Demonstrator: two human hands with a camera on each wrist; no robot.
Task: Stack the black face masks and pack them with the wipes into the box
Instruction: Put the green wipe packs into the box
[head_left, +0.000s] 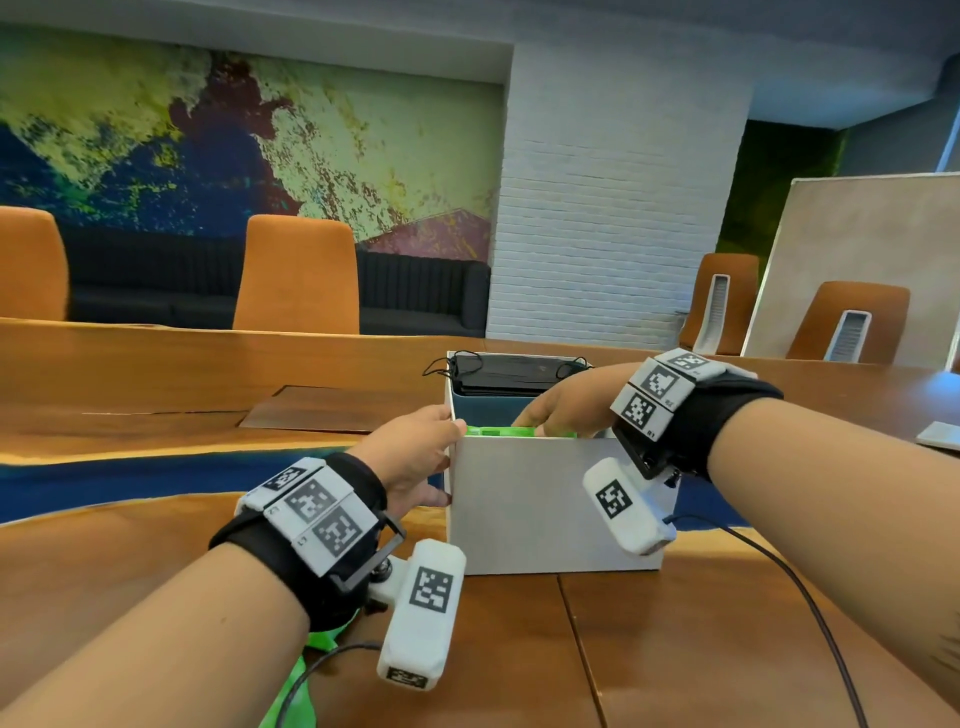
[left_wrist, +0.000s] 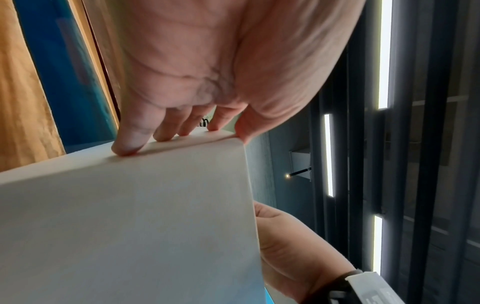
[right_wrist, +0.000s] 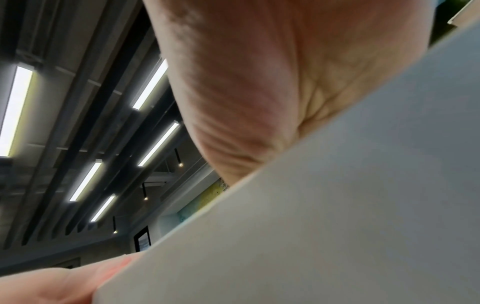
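The white box (head_left: 550, 499) stands on the wooden table (head_left: 156, 374), open at the top. The left hand (head_left: 415, 457) holds its near left corner, with the fingers (left_wrist: 130, 142) pressed flat on the side wall and the thumb over the rim; I judge this keeps the box steady. The right hand (head_left: 566, 405) reaches down inside, on the green pack of wipes (head_left: 498, 431), probably to seat it low. Its fingertips are hidden behind the wall, so I cannot tell if they pinch or only press. The black face masks (head_left: 506, 376) lie stacked at the far edge of the box, ear loops hanging out.
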